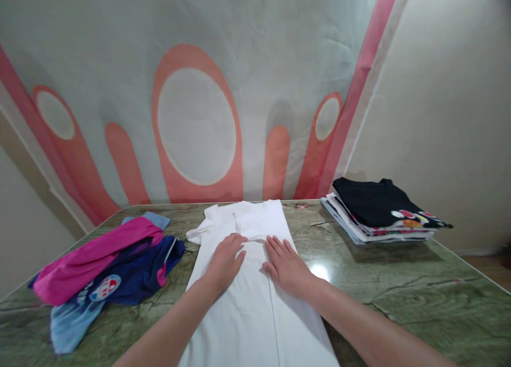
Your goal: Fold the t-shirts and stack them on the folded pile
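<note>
A white shirt (247, 314) lies lengthwise on the table in front of me, its right side folded over in a long straight edge and a sleeve sticking out at the upper left. Near its far end, my left hand (225, 260) rests on the cloth, fingers bent slightly toward the middle. My right hand (287, 266) lies flat on the shirt a little to the right, fingers extended. Between the two hands runs a small crease in the fabric. Neither hand visibly grips the cloth.
On the left of the green, stone-patterned table (387, 287) lies a loose pile of pink, navy and light blue clothes (131, 271). A stack of folded shirts, black on top (371, 202), stands at the back right. Behind the table is a patterned wall covering (255, 90).
</note>
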Available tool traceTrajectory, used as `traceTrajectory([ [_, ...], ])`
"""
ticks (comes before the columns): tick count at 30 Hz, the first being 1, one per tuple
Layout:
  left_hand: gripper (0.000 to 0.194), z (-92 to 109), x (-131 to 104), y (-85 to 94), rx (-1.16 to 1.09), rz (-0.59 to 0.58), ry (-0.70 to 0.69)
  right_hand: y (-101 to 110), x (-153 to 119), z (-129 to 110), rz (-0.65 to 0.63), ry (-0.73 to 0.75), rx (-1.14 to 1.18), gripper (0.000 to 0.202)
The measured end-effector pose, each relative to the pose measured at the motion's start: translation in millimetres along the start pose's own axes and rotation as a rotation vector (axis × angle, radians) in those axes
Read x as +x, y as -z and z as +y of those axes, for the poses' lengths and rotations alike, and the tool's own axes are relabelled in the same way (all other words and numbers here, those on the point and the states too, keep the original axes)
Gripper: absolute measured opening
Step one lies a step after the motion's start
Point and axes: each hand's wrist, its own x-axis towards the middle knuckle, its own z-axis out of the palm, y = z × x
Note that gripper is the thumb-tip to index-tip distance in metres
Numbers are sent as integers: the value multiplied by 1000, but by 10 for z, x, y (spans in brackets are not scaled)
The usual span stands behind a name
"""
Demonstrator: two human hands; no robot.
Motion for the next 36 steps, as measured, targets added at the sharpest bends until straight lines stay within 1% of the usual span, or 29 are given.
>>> traceTrajectory([
  [3,28,112,188,38,-92,38,-26,59,-14,-51,-16,9,-4,61],
  [6,34,265,487,-50,-165,-26,-95,118,-98,-223,-24,14,7,60],
  [7,36,320,585,-109,-179,-58,-109,142,-154,-313,-47,58,23,61],
  [9,41,426,736,-260,-182,-133,-123,203,-297,-518,-119,236,101,62],
  [11,42,522,791,-425,-146,-223,-120,290,-436,-705,-168,425,205,51],
  [12,41,566,780,-502,-114,-271,-122,341,-485,-770,-172,475,243,42],
  [14,44,654,696,-619,-54,-326,-150,450,-507,-814,-146,479,279,30],
  [16,51,746,565,-666,-70,-345,-181,537,-425,-732,-105,434,292,33],
  [18,50,840,418,-639,-142,-347,-177,563,-281,-551,12,313,328,38],
  [20,49,923,263,-557,-200,-384,-176,504,-141,-335,171,135,373,41],
  [21,45,955,184,-505,-211,-404,-198,447,-88,-234,199,75,380,41],
  [22,38,979,108,-453,-208,-422,-228,378,-48,-147,200,33,380,42],
  [23,36,994,38,-402,-196,-444,-254,305,-19,-75,175,8,363,44],
  [26,62,1005,-100,-287,-119,-515,-302,116,55,74,64,-19,253,51],
  [28,67,996,-126,-250,-87,-542,-332,40,145,158,10,-29,171,54],
  [30,67,984,-127,-240,-89,-541,-370,-6,283,259,-28,-57,109,54],
  [32,67,975,-128,-239,-84,-544,-389,-40,451,378,-33,-109,49,55],
  [36,66,989,-162,-207,-53,-614,-392,-93,786,615,35,-207,-67,60],
])
